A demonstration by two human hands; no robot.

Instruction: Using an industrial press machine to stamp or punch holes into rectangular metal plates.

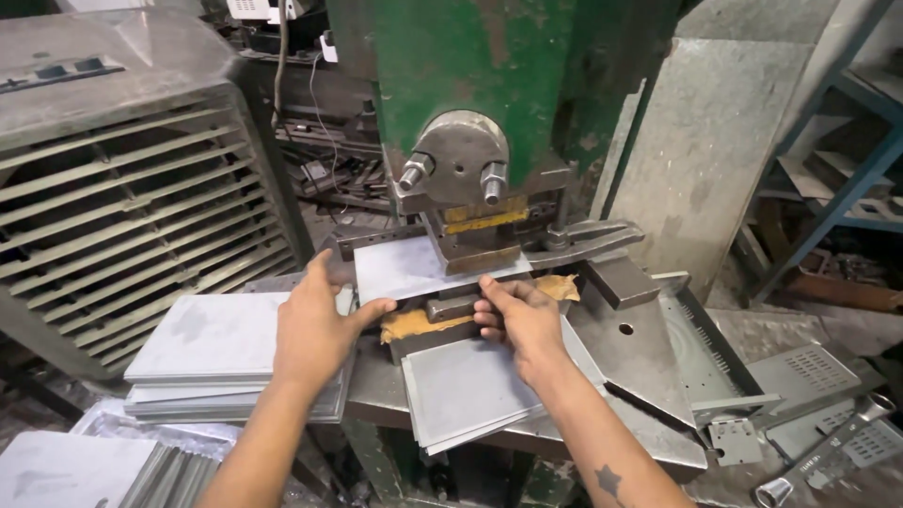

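A grey metal sheet [404, 268] lies on the die of a green press [489, 66], under its steel ram head [458, 160]. My left hand [315, 325] grips the sheet's left edge, thumb stretched out under it. My right hand [517, 315] rests with curled fingers on the die block [451, 306] at the sheet's front edge. Just below my right hand lies a small stack of grey sheets [466, 390], slanting off the press table.
A taller stack of grey sheets [212, 353] sits left of the press. A louvred grey cooler [122, 188] stands far left. Perforated metal parts [809, 376] lie at the right, with a blue rack [847, 141] behind. More sheets [66, 466] lie at bottom left.
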